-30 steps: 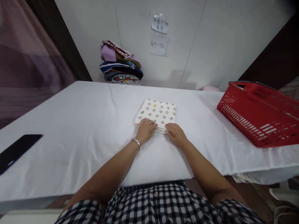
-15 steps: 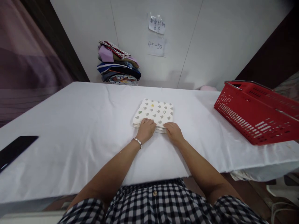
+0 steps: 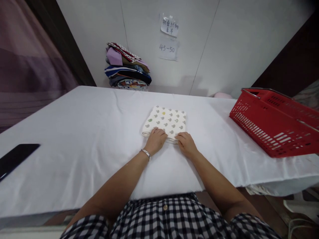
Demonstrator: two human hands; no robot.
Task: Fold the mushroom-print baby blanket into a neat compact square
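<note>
A folded white cloth (image 3: pixel 166 119) with grey, green and yellow printed motifs lies flat on the white-covered table (image 3: pixel 104 132), its layered near edge facing me. My left hand (image 3: pixel 156 140) grips that edge left of its middle, fingers over the top and thumb toward the right. At the near right corner, my right hand (image 3: pixel 186 143) has its fingers closed on the same edge. Both thumbs are partly hidden. A silver bracelet (image 3: pixel 146 154) circles my left wrist.
On the right of the table stands a red plastic basket (image 3: pixel 276 122) with metal handles. A black flat device (image 3: pixel 17 157) lies at the left. Behind the far edge, a stack of folded fabrics (image 3: pixel 127 69) rests against the wall, and paper signs (image 3: pixel 168 49) hang there.
The view has shifted very slightly. Both hands stay at the cloth's near edge, and the cloth keeps its folded shape.
</note>
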